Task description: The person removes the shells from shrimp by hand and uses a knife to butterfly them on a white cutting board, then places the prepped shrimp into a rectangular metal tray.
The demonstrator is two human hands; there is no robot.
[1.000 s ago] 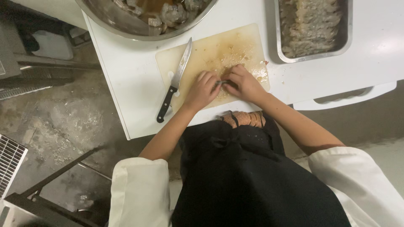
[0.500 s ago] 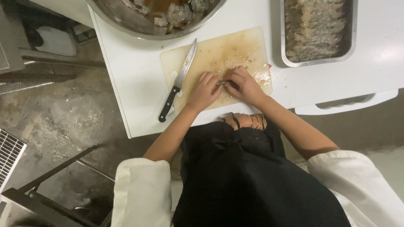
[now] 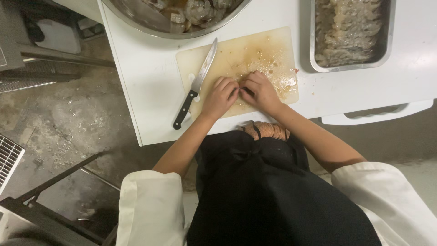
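Observation:
My left hand (image 3: 221,95) and my right hand (image 3: 260,91) meet fingertip to fingertip on a stained cream cutting board (image 3: 255,52). Together they pinch a small pale piece of seafood (image 3: 240,89), mostly hidden by the fingers. A black-handled knife (image 3: 195,86) lies diagonally on the board's left edge, just left of my left hand, untouched. Both forearms are bare below rolled white sleeves.
A large steel bowl (image 3: 136,20) of raw seafood pieces sits at the far edge of the white table (image 3: 145,91). A rectangular steel tray (image 3: 314,59) with rows of peeled seafood stands to the right. Concrete floor and metal frames lie to the left.
My hands stay together at the same spot on the board, working the small piece. The view has shifted slightly, so the table appears a little further right.

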